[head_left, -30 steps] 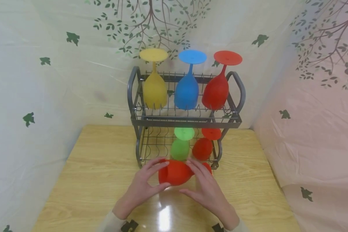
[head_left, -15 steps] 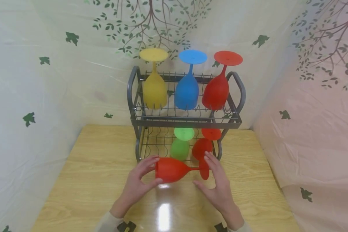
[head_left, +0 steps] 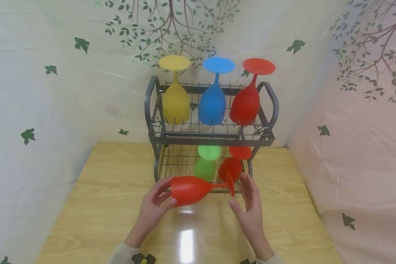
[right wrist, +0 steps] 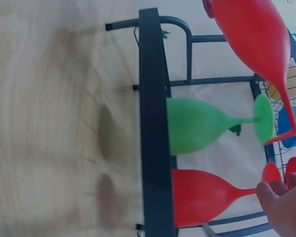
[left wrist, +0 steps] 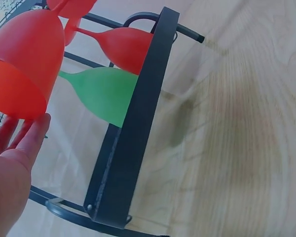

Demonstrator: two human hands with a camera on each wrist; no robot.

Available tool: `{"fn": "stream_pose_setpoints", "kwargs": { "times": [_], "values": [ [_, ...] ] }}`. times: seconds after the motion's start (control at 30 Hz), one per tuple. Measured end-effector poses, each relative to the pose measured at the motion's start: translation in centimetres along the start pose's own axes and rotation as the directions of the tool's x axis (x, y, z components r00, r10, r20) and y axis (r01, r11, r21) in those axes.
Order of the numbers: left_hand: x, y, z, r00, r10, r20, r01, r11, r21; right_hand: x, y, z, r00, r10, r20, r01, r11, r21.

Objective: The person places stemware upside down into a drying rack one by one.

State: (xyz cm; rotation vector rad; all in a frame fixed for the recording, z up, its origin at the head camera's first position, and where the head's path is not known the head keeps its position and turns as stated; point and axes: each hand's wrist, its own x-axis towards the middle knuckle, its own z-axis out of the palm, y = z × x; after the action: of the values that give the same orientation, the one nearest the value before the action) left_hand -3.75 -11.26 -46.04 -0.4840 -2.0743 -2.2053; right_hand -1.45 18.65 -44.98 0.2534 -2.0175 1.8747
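Observation:
A red plastic wine glass point(head_left: 189, 190) lies sideways in the air in front of the rack, mouth to the left. My left hand point(head_left: 153, 205) grips it at the rim between thumb and fingers; the left wrist view shows the fingers at the mouth of its bowl point(left wrist: 27, 54). Just right of the glass's foot is my right hand point(head_left: 250, 209), thumb and fingers apart. In the right wrist view, that hand point(right wrist: 286, 205) appears separated from the held glass. Behind, a green wine glass point(head_left: 204, 169) and another red wine glass point(head_left: 225, 169) stand upside down on the lower tier.
A dark two-tier dish rack point(head_left: 211, 140) stands on the wooden table point(head_left: 112, 190). Upside down on its upper tier are a yellow glass point(head_left: 176, 104), a blue glass point(head_left: 212, 104) and a red glass point(head_left: 245, 104). A leaf-patterned cloth point(head_left: 118, 91) hangs behind.
The held red glass has shifted left and slightly up, toward the rack. My right hand has moved from its stem to the right, past the foot. My left hand keeps its grip.

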Motion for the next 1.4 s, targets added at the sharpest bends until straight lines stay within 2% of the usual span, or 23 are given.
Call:
{"fn": "stream_pose_setpoints", "kwargs": {
  "times": [0.2, 0.5, 0.57, 0.77, 0.97, 1.1, 1.4],
  "values": [
    [-0.1, -0.4, 0.1, 0.999, -0.046, -0.023, 0.044, 0.996, -0.078, -0.3, 0.6, 0.7, 0.997, 0.081, 0.01, -0.081, 0.991, 0.111],
    [-0.4, -1.2, 0.6, 0.997, -0.064, -0.039, 0.057, 0.986, -0.157, -0.7, 0.9, 2.1, 0.975, 0.22, 0.022, -0.22, 0.959, 0.178],
    [-0.4, -1.3, 0.8, 0.997, -0.069, -0.04, 0.061, 0.984, -0.165, -0.7, 1.0, 2.3, 0.971, 0.239, 0.023, -0.24, 0.956, 0.167],
    [-0.4, -1.4, 1.3, 0.996, -0.077, -0.048, 0.066, 0.98, -0.186, -0.8, 1.4, 2.8, 0.974, 0.217, 0.058, -0.222, 0.968, 0.119],
    [-0.4, -1.7, 1.9, 0.994, -0.078, -0.075, 0.061, 0.977, -0.202, -0.7, 1.8, 3.3, 0.981, 0.163, 0.107, -0.179, 0.972, 0.152],
    [-0.4, -1.9, 2.4, 0.992, -0.08, -0.096, 0.059, 0.976, -0.21, -0.5, 1.6, 3.7, 0.98, 0.158, 0.121, -0.177, 0.969, 0.171],
    [-0.5, -2.2, 3.4, 0.992, -0.073, -0.107, 0.045, 0.968, -0.246, -0.3, 0.8, 4.6, 0.967, 0.213, 0.138, -0.23, 0.965, 0.126]
  ]
}}
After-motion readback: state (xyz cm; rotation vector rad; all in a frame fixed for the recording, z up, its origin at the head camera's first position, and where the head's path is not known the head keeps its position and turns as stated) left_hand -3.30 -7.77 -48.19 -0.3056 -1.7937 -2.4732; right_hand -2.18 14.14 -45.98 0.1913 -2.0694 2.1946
